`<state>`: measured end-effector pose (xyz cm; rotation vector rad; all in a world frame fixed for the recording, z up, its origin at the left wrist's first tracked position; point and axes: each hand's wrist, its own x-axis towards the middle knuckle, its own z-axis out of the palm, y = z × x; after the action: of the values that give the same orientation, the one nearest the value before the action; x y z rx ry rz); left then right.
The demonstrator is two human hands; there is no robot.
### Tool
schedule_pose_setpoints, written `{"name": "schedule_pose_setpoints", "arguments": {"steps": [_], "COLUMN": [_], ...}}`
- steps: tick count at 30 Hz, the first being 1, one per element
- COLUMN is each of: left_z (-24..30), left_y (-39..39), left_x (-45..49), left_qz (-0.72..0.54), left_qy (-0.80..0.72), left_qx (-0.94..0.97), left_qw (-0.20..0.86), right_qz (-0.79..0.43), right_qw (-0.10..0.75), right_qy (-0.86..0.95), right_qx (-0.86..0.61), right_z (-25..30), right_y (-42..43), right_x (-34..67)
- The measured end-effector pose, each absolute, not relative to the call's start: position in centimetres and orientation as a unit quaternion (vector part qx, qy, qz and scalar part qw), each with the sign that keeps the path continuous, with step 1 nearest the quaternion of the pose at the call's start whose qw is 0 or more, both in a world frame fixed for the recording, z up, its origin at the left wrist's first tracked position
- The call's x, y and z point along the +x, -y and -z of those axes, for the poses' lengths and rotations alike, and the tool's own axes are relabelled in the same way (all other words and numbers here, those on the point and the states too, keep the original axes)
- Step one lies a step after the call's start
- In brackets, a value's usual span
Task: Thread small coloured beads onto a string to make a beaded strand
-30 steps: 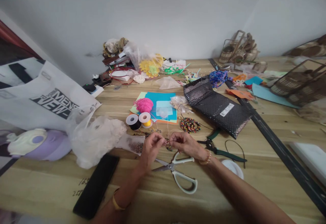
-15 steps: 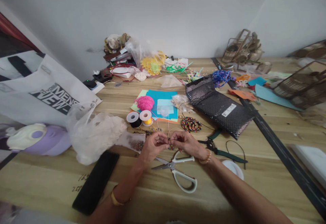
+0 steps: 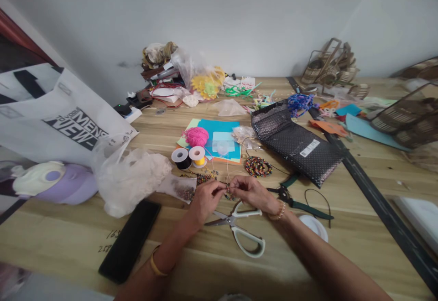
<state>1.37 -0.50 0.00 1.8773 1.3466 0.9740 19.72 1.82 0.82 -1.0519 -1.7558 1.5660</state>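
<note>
My left hand (image 3: 204,197) and my right hand (image 3: 251,192) meet over the wooden table (image 3: 205,264), fingers pinched together on a thin beaded string (image 3: 227,194) held between them. White-handled scissors (image 3: 239,229) lie just below the hands. A coil of coloured beads (image 3: 258,167) sits beyond my right hand. Two thread spools, black (image 3: 180,158) and yellow (image 3: 198,156), stand beyond my left hand, beside a pink yarn ball (image 3: 196,136) on blue paper (image 3: 221,133).
A black phone (image 3: 130,241) lies at the lower left, next to a crumpled plastic bag (image 3: 132,178). Green-handled pliers (image 3: 294,199) and a white lid (image 3: 313,227) lie right of my wrist. A black padded mailer (image 3: 294,141), baskets (image 3: 330,66) and craft clutter fill the back.
My hands have drawn closer together on the string. The view has drifted slightly, so the table contents sit a little further right.
</note>
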Motion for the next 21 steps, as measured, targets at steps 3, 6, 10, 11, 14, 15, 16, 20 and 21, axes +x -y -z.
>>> {"name": "schedule_pose_setpoints", "arguments": {"steps": [3, 6, 10, 11, 14, 15, 16, 20, 21], "left_z": [0.0, -0.5, -1.6, -1.8, -2.0, -2.0, -2.0, -1.8, -1.7], "left_y": [0.6, 1.0, 1.3, 1.3, 1.3, 1.2, 1.2, 1.3, 1.3], "left_x": [1.3, 1.4, 1.5, 1.5, 1.4, 1.4, 1.5, 1.8, 1.9], "left_qz": [-0.348, -0.333, -0.333, -0.335, -0.341, -0.342, -0.344, -0.366, -0.375], "left_qy": [-0.503, -0.502, -0.484, -0.484, -0.489, -0.491, -0.494, -0.498, -0.494], "left_qx": [0.742, 0.749, 0.727, 0.711, 0.653, 0.644, 0.643, 0.687, 0.695], "left_qw": [0.276, 0.276, 0.354, 0.386, 0.467, 0.477, 0.473, 0.382, 0.365], "right_qz": [-0.580, -0.569, -0.538, -0.534, -0.539, -0.545, -0.549, -0.530, -0.518], "right_qw": [0.276, 0.286, 0.286, 0.285, 0.291, 0.294, 0.296, 0.294, 0.291], "right_qy": [0.659, 0.666, 0.686, 0.690, 0.689, 0.684, 0.680, 0.688, 0.696], "right_qx": [-0.391, -0.389, -0.397, -0.396, -0.388, -0.386, -0.385, -0.399, -0.403], "right_z": [-1.0, -0.9, -0.9, -0.9, -0.8, -0.7, -0.5, -0.4, -0.5], "right_y": [-1.8, -1.9, -1.9, -2.0, -2.1, -2.1, -2.1, -2.1, -2.1], "right_x": [19.8, 19.8, 19.9, 20.0, 20.0, 20.0, 20.0, 19.8, 19.8]}}
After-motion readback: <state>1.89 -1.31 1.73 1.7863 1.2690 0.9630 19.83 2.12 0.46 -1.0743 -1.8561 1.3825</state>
